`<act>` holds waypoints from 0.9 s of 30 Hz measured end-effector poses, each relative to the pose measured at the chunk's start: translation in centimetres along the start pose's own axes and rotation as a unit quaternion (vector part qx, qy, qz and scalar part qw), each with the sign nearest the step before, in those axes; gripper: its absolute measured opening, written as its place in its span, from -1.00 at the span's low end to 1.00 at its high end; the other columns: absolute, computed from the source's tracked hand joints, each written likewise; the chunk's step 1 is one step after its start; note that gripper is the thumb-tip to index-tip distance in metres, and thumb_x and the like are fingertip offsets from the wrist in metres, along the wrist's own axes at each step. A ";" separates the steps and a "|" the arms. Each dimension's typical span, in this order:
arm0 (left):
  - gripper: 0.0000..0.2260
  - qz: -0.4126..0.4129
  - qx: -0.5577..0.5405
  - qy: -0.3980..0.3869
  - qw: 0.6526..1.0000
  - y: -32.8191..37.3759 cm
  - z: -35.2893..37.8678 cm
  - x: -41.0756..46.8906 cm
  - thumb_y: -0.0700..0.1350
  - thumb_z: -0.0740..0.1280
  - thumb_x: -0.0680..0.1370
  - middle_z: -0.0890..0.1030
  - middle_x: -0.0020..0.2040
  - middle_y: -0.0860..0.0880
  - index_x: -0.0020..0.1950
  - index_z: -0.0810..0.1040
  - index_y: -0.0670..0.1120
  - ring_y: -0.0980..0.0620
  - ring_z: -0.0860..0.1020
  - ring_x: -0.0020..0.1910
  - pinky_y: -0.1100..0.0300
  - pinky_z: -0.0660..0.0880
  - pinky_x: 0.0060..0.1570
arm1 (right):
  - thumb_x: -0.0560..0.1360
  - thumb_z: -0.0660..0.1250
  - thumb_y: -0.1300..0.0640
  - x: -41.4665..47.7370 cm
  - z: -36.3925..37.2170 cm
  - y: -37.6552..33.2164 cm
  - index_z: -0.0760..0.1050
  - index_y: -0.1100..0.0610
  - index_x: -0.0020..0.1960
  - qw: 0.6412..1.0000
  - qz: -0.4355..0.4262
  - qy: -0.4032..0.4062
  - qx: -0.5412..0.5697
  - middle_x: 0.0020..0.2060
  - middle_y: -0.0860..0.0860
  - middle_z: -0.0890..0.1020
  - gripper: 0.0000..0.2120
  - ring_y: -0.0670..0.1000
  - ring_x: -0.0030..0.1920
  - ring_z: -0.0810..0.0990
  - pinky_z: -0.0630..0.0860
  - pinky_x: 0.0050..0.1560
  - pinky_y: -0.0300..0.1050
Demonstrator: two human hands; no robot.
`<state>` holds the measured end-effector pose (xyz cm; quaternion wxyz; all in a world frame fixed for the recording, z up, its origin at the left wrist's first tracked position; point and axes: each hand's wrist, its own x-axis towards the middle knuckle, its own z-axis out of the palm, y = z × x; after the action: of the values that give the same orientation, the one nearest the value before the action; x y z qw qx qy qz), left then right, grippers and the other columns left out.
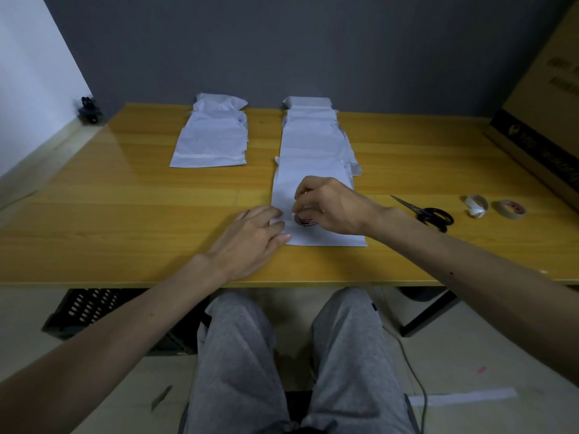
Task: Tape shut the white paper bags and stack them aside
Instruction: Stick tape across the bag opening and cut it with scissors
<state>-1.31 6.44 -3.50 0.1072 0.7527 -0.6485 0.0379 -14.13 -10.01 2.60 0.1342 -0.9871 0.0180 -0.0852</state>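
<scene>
A white paper bag (pixel 308 189) lies flat on the wooden table (pixel 125 208), on top of a row of several overlapping bags (pixel 310 136) that runs back to the wall. My right hand (pixel 332 205) grips a small tape roll (pixel 304 220) over the bag's near end. My left hand (pixel 250 239) presses flat fingers on the bag's left near corner, close beside the roll. A separate pile of white bags (pixel 211 139) lies to the left at the back.
Black-handled scissors (pixel 426 211) lie right of the bag, with two more tape rolls (pixel 476 205) (pixel 509 208) beyond them. A large cardboard box (pixel 545 120) stands at the far right. A black crate (pixel 91 308) sits under the table.
</scene>
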 end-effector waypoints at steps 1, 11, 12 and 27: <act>-0.51 0.004 -0.010 0.001 1.000 0.2 0.0 0.1 0.14 -0.02 0.63 0.48 0.33 -0.07 0.18 0.58 -0.13 -0.03 0.39 0.35 0.06 0.34 0.32 | 0.51 0.33 0.27 -0.1 0.1 0.1 0.65 0.17 0.06 1.000 0.006 0.001 0.008 0.01 0.12 0.55 -0.81 0.08 -0.04 0.56 0.51 0.02 -0.06; -0.45 0.004 -0.016 0.007 1.000 0.7 0.4 0.2 0.16 -0.07 0.61 0.52 0.33 -0.04 0.34 0.49 -0.13 -0.01 0.43 0.34 0.11 0.33 0.35 | 0.54 0.31 0.26 -1.5 2.1 0.9 0.48 0.18 0.15 0.987 0.090 0.105 0.079 -0.02 0.07 0.62 -0.81 0.04 -0.05 0.58 0.47 -0.10 -0.19; -0.42 0.000 -0.008 0.003 1.000 0.7 0.5 0.2 0.17 -0.08 0.61 0.50 0.35 -0.05 0.36 0.48 -0.15 -0.01 0.41 0.37 0.12 0.27 0.39 | 0.52 0.34 0.26 -1.5 2.3 1.0 0.53 0.21 0.10 0.985 0.086 0.121 0.087 -0.05 0.06 0.63 -0.85 0.00 -0.09 0.57 0.48 -0.11 -0.21; -0.29 -0.066 -0.041 -0.183 0.980 2.1 -0.1 0.5 0.32 -0.29 0.51 -0.18 0.58 0.06 0.58 -0.18 -0.01 0.16 -0.23 0.53 -0.03 -0.21 0.51 | 0.53 0.33 0.28 -2.5 3.8 1.7 0.57 0.15 0.25 0.972 0.086 0.170 0.140 -0.03 0.07 0.63 -0.71 -0.01 -0.02 0.59 0.49 -0.02 -0.31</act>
<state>-3.24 5.69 -3.09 0.0199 0.7832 -0.6068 -0.1343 -15.99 -10.52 -1.88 0.2730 -0.9243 0.1131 -0.2415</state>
